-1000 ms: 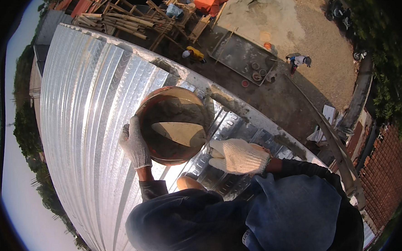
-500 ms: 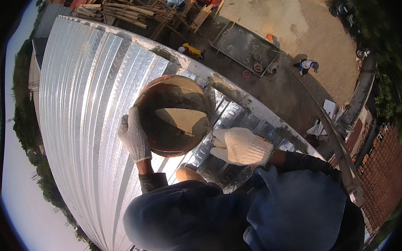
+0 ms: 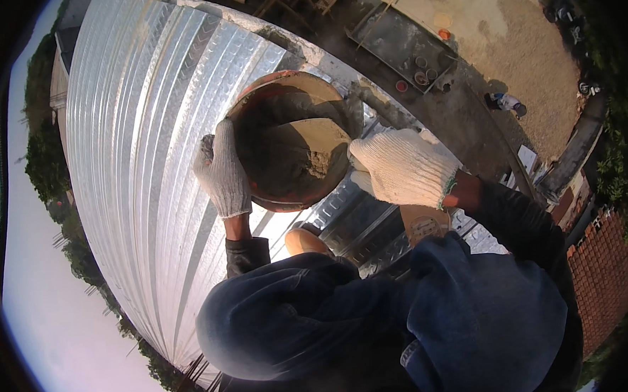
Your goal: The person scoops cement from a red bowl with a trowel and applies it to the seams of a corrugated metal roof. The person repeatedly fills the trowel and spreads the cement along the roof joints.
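A round, reddish bucket, smeared with grey cement, is in front of me above the ribbed metal sheets. Inside it, partly in sunlight, lies grey-brown mortar. My left hand, in a whitish knitted glove, is closed on the bucket's left rim with the thumb over the edge. On the opposite side my right hand, gloved alike, is closed at the right rim; its fingertips are partly hidden. I cannot tell whether the bucket rests on the sheets or hangs from my hands.
Shiny corrugated metal decking spreads left and ahead, bordered by a rough concrete edge. Far below are a mixing trough, a person and sandy ground. My tan boots stand on the decking. A brick wall is at right.
Bucket and both hands have moved up and right in the picture, while the whole view has shifted too. My second boot now shows below my right hand.
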`<state>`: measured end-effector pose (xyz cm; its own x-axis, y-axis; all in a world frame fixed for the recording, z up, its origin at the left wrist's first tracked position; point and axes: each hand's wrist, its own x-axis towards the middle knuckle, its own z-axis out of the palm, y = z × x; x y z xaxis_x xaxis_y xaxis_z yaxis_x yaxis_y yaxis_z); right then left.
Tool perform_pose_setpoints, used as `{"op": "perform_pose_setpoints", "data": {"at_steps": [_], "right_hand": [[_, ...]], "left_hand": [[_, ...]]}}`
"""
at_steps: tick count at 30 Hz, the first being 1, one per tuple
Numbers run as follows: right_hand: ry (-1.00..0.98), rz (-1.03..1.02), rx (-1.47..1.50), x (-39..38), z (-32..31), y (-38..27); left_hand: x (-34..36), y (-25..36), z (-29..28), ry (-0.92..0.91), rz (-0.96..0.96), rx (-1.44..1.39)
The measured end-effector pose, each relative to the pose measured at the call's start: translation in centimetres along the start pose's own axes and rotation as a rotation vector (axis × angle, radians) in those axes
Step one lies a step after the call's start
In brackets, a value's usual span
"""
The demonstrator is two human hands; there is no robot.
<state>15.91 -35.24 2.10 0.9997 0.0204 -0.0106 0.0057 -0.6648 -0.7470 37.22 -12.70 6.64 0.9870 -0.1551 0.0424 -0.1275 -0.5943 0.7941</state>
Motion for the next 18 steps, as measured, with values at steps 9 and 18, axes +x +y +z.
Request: {"op": "perform_pose_setpoints", "data": {"at_steps": [9, 18], "right_hand": [[-0.210, -0.054, 0.151, 1.2, 3.4, -1.9], [-0.215, -0.331, -0.030, 0.5, 2.2, -0.4]], "left_hand": [[-0.8, 0.4, 0.5, 0.030, 0.002, -0.116], [-0.9, 0.8, 1.6, -0.031, 0.029, -0.146]]}}
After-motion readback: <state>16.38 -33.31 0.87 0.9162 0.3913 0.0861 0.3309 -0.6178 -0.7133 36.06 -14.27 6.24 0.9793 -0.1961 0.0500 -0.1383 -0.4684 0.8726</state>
